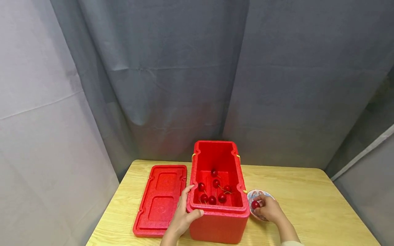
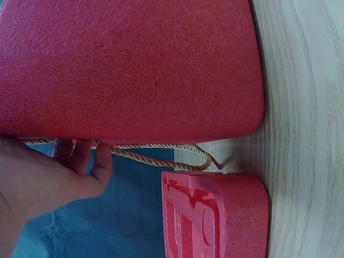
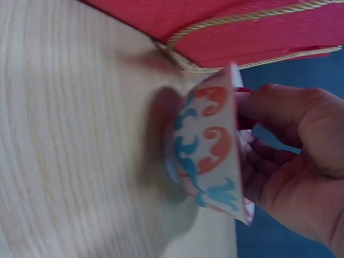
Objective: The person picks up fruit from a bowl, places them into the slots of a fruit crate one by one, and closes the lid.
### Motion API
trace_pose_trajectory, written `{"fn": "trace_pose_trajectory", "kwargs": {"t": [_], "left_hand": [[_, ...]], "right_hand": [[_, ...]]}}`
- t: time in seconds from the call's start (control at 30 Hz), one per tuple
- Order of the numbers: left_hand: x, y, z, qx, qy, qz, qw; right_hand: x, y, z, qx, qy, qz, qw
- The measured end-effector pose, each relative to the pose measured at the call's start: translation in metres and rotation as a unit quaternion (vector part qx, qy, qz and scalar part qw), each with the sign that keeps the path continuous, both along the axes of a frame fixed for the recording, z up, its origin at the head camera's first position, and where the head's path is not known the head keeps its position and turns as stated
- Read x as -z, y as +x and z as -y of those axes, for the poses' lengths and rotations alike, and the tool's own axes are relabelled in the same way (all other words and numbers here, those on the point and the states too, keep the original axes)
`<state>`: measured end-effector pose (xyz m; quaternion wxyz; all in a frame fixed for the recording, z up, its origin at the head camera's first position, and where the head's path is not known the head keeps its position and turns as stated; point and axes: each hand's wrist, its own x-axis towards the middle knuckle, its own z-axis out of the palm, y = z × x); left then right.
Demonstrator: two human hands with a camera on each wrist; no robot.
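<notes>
A red foam box (image 1: pixel 220 227), lidless, stands on the table with several dark red cherries (image 1: pixel 212 200) on its floor. My left hand (image 1: pixel 182 216) rests against its front left corner, index fingertip at the rim and thumb across the front. In the left wrist view, other fingers (image 2: pixel 102 161) touch the side beside a gold rope handle (image 2: pixel 188 166). To the box's right is a small patterned bowl (image 3: pixel 207 145). Over it, my right hand (image 1: pixel 269 208) pinches a red cherry (image 1: pixel 255 204) between thumb and fingers. The palm hides part of the bowl.
The red lid (image 1: pixel 163 201) lies flat on the wooden table (image 1: pixel 295 191), left of the box. Gold rope (image 3: pixel 258 16) hangs along the box's right side, close to the bowl. Grey curtains (image 1: pixel 172 85) hang behind and at both sides.
</notes>
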<state>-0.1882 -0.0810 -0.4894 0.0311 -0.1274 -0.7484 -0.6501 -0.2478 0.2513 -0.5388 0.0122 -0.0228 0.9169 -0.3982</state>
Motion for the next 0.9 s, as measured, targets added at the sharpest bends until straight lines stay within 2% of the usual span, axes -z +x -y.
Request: {"fn": "trace_pose_trajectory", "kwargs": {"t": [0.1,0.23,0.43,0.67,0.9], "left_hand": [[0.000,-0.001,0.000,0.002,0.011,-0.004,0.9999],[0.000,-0.001,0.000,-0.001,0.005,-0.001,1.0000],[-0.001,-0.002,-0.001,0.014,0.035,0.009,0.9992],[-0.002,-0.002,0.001,0.018,0.030,0.022,0.9991],[-0.001,-0.003,0.001,0.021,0.034,0.021,0.9990]], "right_hand": [[-0.009,0.004,0.000,0.006,-0.037,0.004,0.999],[-0.023,0.011,0.001,0.008,-0.051,-0.007,0.999],[-0.045,0.016,0.001,-0.006,-0.087,-0.016,0.996],[-0.071,0.017,0.000,-0.036,-0.099,-0.022,0.994],[-0.098,0.011,0.002,-0.074,-0.120,-0.042,0.989]]}}
